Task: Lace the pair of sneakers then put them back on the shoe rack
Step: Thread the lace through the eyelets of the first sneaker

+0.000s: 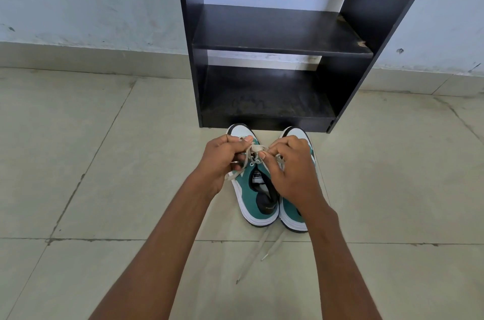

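Note:
Two green-and-white sneakers stand side by side on the floor, toes toward the black shoe rack (282, 47). Over the left sneaker (255, 196) my left hand (222, 160) and my right hand (290, 170) pinch its beige lace (255, 148) between fingertips at the top eyelets. My right hand and forearm cover much of the right sneaker (293, 217). Two loose lace ends (264, 249) trail on the tiles behind the heels.
The rack's two shelves hold nothing; its lower shelf (264, 104) looks dusty. A pale wall with a skirting strip (91, 57) runs behind it. Beige floor tiles (104, 162) spread to both sides of the shoes.

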